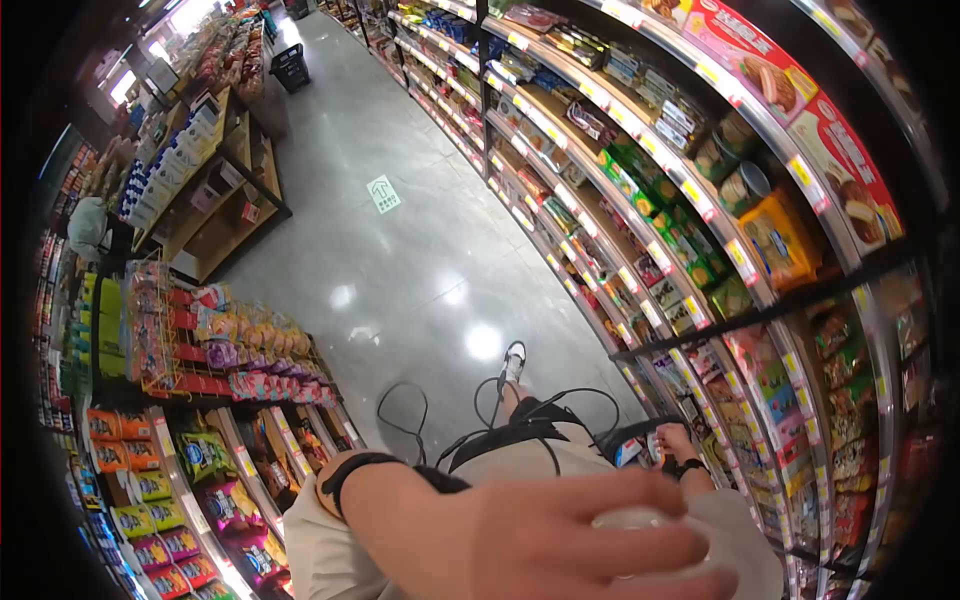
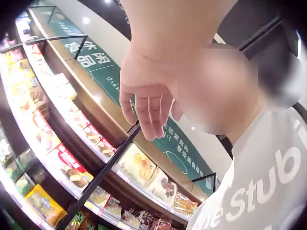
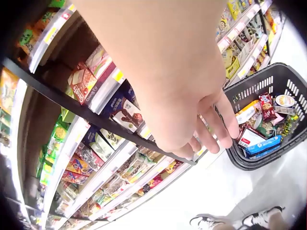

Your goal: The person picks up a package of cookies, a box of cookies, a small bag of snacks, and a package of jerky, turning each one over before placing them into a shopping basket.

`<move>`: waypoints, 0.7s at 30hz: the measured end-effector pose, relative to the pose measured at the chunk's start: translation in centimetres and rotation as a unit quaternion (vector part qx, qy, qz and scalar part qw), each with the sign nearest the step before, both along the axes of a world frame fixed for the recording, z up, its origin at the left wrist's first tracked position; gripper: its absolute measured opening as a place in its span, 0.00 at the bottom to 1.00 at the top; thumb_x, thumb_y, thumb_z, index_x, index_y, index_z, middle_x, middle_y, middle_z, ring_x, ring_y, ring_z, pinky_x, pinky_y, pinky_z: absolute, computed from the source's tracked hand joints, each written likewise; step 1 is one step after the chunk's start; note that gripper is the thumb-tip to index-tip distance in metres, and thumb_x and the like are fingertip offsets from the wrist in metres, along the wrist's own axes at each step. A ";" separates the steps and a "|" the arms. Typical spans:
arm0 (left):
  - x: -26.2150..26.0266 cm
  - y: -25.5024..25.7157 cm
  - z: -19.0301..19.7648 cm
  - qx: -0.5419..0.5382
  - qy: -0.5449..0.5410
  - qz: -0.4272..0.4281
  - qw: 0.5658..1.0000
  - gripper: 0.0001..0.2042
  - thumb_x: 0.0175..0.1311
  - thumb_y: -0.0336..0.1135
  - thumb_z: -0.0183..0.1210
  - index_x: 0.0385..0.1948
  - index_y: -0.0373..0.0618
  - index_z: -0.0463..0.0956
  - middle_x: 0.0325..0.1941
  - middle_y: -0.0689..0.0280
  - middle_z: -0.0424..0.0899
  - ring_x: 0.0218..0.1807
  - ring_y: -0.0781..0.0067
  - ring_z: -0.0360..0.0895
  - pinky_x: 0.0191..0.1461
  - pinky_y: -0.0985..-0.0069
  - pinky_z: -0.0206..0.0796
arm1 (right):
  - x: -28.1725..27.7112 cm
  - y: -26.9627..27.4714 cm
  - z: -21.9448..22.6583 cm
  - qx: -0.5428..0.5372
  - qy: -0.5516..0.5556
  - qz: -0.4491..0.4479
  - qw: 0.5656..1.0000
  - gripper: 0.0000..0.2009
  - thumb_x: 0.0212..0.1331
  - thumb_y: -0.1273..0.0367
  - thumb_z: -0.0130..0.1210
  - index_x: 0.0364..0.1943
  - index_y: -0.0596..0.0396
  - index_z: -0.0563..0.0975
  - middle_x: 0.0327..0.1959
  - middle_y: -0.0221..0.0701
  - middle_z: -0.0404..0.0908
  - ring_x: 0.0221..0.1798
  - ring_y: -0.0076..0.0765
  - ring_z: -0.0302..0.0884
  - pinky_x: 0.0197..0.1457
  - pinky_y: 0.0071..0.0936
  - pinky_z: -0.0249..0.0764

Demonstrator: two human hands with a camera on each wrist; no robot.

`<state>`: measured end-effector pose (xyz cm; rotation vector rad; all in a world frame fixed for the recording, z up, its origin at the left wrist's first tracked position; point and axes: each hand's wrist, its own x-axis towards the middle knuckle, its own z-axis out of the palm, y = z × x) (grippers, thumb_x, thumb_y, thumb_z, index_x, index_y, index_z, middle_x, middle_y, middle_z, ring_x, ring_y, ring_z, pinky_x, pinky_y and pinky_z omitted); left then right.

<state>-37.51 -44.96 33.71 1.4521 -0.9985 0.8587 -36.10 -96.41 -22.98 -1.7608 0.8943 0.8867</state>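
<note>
The basket (image 3: pixel 259 165) hangs low at the person's right side, near the shelves (image 3: pixel 112 165), its top open. Inside lie a blue packet (image 3: pixel 263 146), a dark red packet (image 3: pixel 266 106), a round tub (image 3: pixel 284 100) and other packets, loosely jumbled. The right hand (image 3: pixel 184 110) grips the basket at its near side, the fingers curled round what looks like its handle, though the wrist hides much of that hold. The weight appears to depend on that one hand; if the curled fingers slackened, the basket could tip and let the loose packets slide over the rim. A swing toward the shelves could knock its edge against the shelf fronts or catch the boxed snacks (image 3: pixel 128 115). Below, the shoes (image 3: pixel 261 216) stand on the floor (image 1: pixel 400 270), so a low swing might also bump a leg.

The left hand (image 2: pixel 148 91) is raised in front of the pale shirt (image 2: pixel 264 177), its fingers relaxed and loosely bent, with nothing seen in them. It gives the basket no support, so a sudden tilt would be hard to catch. Black cords (image 1: pixel 545 432) loop around the waist and out to the sides; one might snag on a shelf corner or the basket if the person turned sharply.
</note>
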 end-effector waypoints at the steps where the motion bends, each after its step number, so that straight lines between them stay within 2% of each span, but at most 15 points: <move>1: 0.9 0.1 0.1 -0.033 -0.005 0.017 0.999 0.09 0.65 0.30 0.62 0.43 0.45 0.87 0.32 0.68 0.84 0.30 0.75 0.79 0.36 0.77 0.69 | 1.0 0.5 -0.4 -0.020 0.010 -0.011 1.000 0.10 0.65 0.68 0.58 0.46 0.55 0.79 0.32 0.37 0.84 0.26 0.39 0.82 0.24 0.36 0.77; 2: 1.7 0.4 0.3 -0.056 0.016 0.023 0.998 0.08 0.63 0.30 0.62 0.41 0.45 0.88 0.31 0.69 0.83 0.29 0.76 0.78 0.35 0.77 0.68 | 2.0 1.1 -0.8 -0.026 0.014 -0.005 1.000 0.10 0.65 0.67 0.56 0.47 0.55 0.79 0.36 0.41 0.84 0.30 0.41 0.83 0.30 0.41 0.80; 3: 3.1 1.4 0.6 -0.054 0.022 0.010 0.998 0.08 0.63 0.30 0.63 0.41 0.46 0.88 0.31 0.68 0.84 0.29 0.76 0.78 0.35 0.77 0.68 | 3.2 1.8 -1.6 -0.020 0.006 -0.001 1.000 0.12 0.66 0.66 0.55 0.49 0.56 0.78 0.37 0.42 0.84 0.30 0.41 0.83 0.31 0.43 0.80; 6: 7.4 3.5 0.4 -0.076 0.020 -0.004 0.997 0.08 0.61 0.33 0.65 0.40 0.47 0.89 0.31 0.67 0.85 0.30 0.75 0.79 0.36 0.76 0.69 | 8.1 5.9 -2.3 -0.018 0.007 -0.010 1.000 0.12 0.65 0.68 0.53 0.49 0.59 0.77 0.38 0.43 0.83 0.28 0.43 0.82 0.26 0.40 0.79; 8: 10.3 6.2 0.8 -0.004 0.062 -0.015 0.998 0.08 0.65 0.32 0.62 0.40 0.44 0.87 0.35 0.66 0.87 0.33 0.71 0.82 0.39 0.74 0.72 | 12.4 10.0 -2.5 -0.001 0.006 0.000 1.000 0.12 0.64 0.68 0.53 0.47 0.59 0.77 0.37 0.43 0.83 0.27 0.43 0.82 0.26 0.40 0.79; 9: 11.4 9.8 1.9 0.089 0.119 -0.038 0.988 0.08 0.68 0.31 0.58 0.40 0.41 0.85 0.39 0.64 0.88 0.36 0.68 0.83 0.41 0.72 0.74 | 14.7 11.6 -2.7 0.006 0.007 0.006 1.000 0.11 0.64 0.69 0.53 0.46 0.59 0.78 0.36 0.42 0.83 0.27 0.43 0.82 0.26 0.40 0.78; 10: 13.2 11.0 2.4 0.148 0.136 -0.044 0.978 0.09 0.70 0.30 0.55 0.40 0.39 0.84 0.40 0.64 0.89 0.37 0.66 0.85 0.42 0.72 0.76 | 17.1 13.5 -2.7 0.034 -0.002 0.017 0.999 0.09 0.62 0.69 0.54 0.42 0.58 0.79 0.33 0.40 0.83 0.27 0.42 0.82 0.26 0.40 0.79; 12: 17.1 12.1 3.0 0.237 0.126 -0.034 0.963 0.11 0.73 0.28 0.49 0.39 0.37 0.82 0.41 0.62 0.90 0.38 0.63 0.86 0.44 0.71 0.78 | 21.9 18.3 -1.1 0.017 -0.029 0.028 0.999 0.04 0.61 0.70 0.55 0.33 0.55 0.79 0.25 0.33 0.79 0.22 0.34 0.77 0.22 0.35 0.74; 13: 18.2 12.2 2.7 0.259 0.108 -0.014 0.960 0.12 0.74 0.27 0.47 0.38 0.37 0.82 0.41 0.62 0.90 0.38 0.62 0.86 0.44 0.71 0.79 | 24.2 20.4 -0.7 0.016 -0.058 0.062 0.996 0.05 0.60 0.70 0.56 0.26 0.51 0.77 0.19 0.27 0.74 0.18 0.27 0.71 0.18 0.31 0.64; 14: 18.6 12.6 1.9 0.216 0.098 0.014 0.971 0.10 0.71 0.29 0.50 0.38 0.41 0.83 0.40 0.62 0.90 0.37 0.64 0.85 0.42 0.71 0.77 | 26.5 21.5 -2.5 0.035 -0.055 0.071 0.995 0.09 0.60 0.70 0.56 0.21 0.48 0.75 0.16 0.24 0.69 0.16 0.23 0.64 0.16 0.29 0.56; 15: 19.0 13.0 1.1 0.171 0.089 0.043 0.980 0.09 0.69 0.30 0.53 0.39 0.45 0.84 0.39 0.62 0.89 0.37 0.66 0.85 0.41 0.71 0.76 | 29.0 22.4 -3.3 0.053 -0.037 0.106 0.992 0.05 0.61 0.71 0.55 0.27 0.51 0.77 0.19 0.25 0.73 0.18 0.24 0.68 0.15 0.28 0.60; 16: 20.0 11.2 1.0 0.069 0.044 0.115 0.990 0.07 0.65 0.34 0.60 0.38 0.49 0.87 0.37 0.63 0.88 0.35 0.70 0.83 0.39 0.73 0.73 | 30.8 24.1 -3.2 0.063 -0.023 0.092 0.993 0.04 0.63 0.72 0.53 0.36 0.53 0.78 0.25 0.28 0.79 0.21 0.26 0.74 0.19 0.28 0.69; 19: 22.8 17.1 1.3 0.100 0.024 0.054 0.993 0.11 0.67 0.34 0.59 0.49 0.52 0.83 0.38 0.62 0.88 0.34 0.67 0.82 0.38 0.70 0.73 | 36.1 29.2 -1.3 0.056 -0.042 0.163 0.984 0.10 0.66 0.68 0.53 0.46 0.56 0.80 0.34 0.31 0.85 0.28 0.27 0.82 0.27 0.30 0.81; 20: 23.3 18.7 0.4 0.092 0.070 0.044 0.992 0.11 0.68 0.30 0.54 0.48 0.48 0.82 0.39 0.62 0.89 0.36 0.65 0.84 0.39 0.69 0.75 | 37.3 30.7 -0.8 0.068 -0.059 0.171 0.981 0.11 0.67 0.68 0.54 0.48 0.56 0.80 0.35 0.32 0.86 0.29 0.26 0.82 0.28 0.29 0.80; 21: 24.1 20.3 -1.3 0.077 0.116 0.037 0.990 0.12 0.68 0.28 0.54 0.51 0.47 0.80 0.40 0.61 0.90 0.37 0.63 0.85 0.40 0.69 0.76 | 38.5 32.0 -0.3 0.076 -0.063 0.173 0.980 0.11 0.67 0.67 0.54 0.48 0.56 0.80 0.36 0.32 0.86 0.29 0.26 0.82 0.28 0.28 0.80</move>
